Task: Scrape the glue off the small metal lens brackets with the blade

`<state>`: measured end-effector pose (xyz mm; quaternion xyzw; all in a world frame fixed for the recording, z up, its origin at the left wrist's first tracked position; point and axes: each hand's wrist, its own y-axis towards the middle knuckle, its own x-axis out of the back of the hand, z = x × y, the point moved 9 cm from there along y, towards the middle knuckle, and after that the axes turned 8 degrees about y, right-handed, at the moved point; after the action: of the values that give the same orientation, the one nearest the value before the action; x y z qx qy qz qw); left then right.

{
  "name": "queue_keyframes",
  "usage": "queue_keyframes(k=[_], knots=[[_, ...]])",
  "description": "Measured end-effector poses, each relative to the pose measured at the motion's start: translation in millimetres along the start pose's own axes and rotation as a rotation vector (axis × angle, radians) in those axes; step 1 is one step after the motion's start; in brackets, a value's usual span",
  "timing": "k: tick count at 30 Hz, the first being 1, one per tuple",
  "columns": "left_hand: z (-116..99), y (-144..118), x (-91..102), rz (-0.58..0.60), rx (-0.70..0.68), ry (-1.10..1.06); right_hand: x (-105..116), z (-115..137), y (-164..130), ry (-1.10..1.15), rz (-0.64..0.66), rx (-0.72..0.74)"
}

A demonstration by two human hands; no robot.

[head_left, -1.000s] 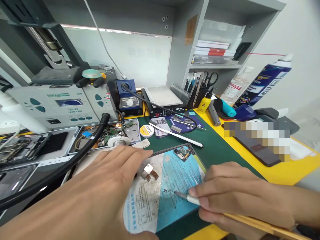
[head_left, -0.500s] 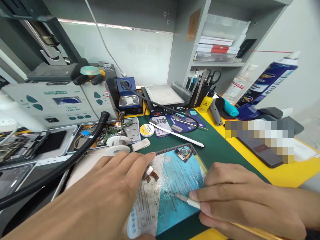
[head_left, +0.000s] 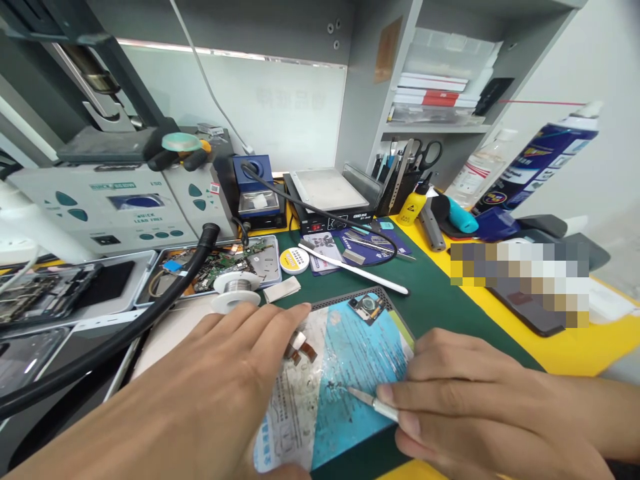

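Under the flat left hand (head_left: 200, 393), the white-and-blue printed plastic sheet (head_left: 345, 373) is pinned to the green table (head_left: 435, 293); its fingers (head_left: 280, 320) are spread and extended, gripping nothing, apparently so that the sheet cannot slide. Just beyond those fingertips a small silver metal part with a brown flex strip (head_left: 299, 345) lies on the sheet, and beyond it, at the far edge, a small square camera module (head_left: 367, 307) rests. Further right, a thin pointed metal tool with a white handle (head_left: 370, 400) is pinched between the thumb and fingers of the right hand (head_left: 480, 400), which are closed tightly around it. Its tip is set down on dark specks on the blue area, held low and slanted, probably for fine control.
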<state>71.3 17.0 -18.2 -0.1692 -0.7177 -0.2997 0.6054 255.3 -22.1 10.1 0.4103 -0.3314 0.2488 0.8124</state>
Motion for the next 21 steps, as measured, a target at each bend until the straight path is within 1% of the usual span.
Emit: queue_keyframes(k=[3, 5, 8, 12, 17, 21], knots=[[-2, -1, -0.3, 0.002, -0.049, 0.07, -2, -2, 1, 0.004, 0.018, -0.002], [-3, 0, 0.2, 0.006, -0.043, 0.072, -4, -4, 2, 0.012, 0.039, 0.001], [-3, 0, -0.6, 0.042, -0.022, 0.055, -7, -4, 4, 0.012, 0.074, 0.028], [-1, -2, -4.0, 0.094, -0.004, 0.041, -6, 1, 5, 0.007, 0.076, 0.106], [1, -4, -5.8, 0.102, 0.016, 0.046, -4, 7, 7, 0.023, 0.067, 0.189], [-3, -2, -3.4, 0.118, 0.002, 0.065, -3, 0, 9, 0.03, 0.061, 0.109]])
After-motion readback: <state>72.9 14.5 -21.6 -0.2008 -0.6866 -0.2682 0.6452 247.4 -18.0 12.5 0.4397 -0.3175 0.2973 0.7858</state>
